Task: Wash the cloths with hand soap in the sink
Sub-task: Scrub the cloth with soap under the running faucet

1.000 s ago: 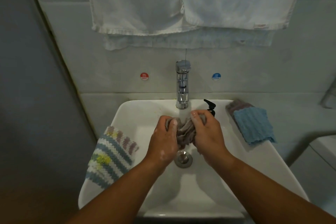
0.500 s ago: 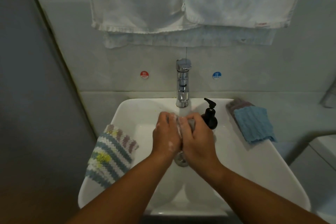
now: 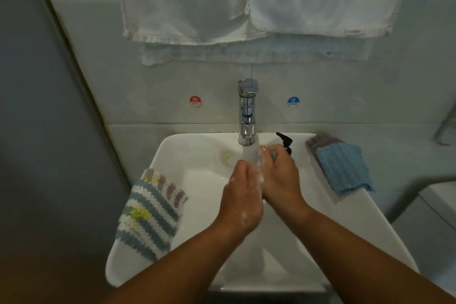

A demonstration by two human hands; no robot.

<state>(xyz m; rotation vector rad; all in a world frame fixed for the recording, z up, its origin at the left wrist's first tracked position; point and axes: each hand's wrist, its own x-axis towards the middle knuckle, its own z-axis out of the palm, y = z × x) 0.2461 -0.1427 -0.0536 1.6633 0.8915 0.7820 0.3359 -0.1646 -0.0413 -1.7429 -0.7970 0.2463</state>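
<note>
1. Head view, centre: your left hand [image 3: 240,195] and right hand [image 3: 280,175] are pressed side by side over the sink [image 3: 345,224], both flecked with white foam.
2. Your right hand's fingers are curled round a small grey patch of soapy cloth [image 3: 272,154] at the fingertips. The rest of that cloth is hidden between your hands.
3. Your left hand shows its back, with the fingers bent away towards the right hand. You cannot tell whether they grip the cloth.
4. The chrome faucet [image 3: 248,111] stands at the back of the sink. Its water stream [image 3: 249,153] falls just beside your right fingertips.
5. A black soap dispenser [image 3: 285,140] stands behind your right hand and is partly hidden by it.
6. A striped cloth [image 3: 150,212] is draped over the sink's left rim.
7. A blue cloth [image 3: 343,168] lies on the right rim, on top of a darker cloth [image 3: 320,140].
8. On the wall hang white towels [image 3: 222,0]. Below them, a red HOT sticker [image 3: 195,101] and a blue COLD sticker [image 3: 293,101] flank the faucet.
</note>
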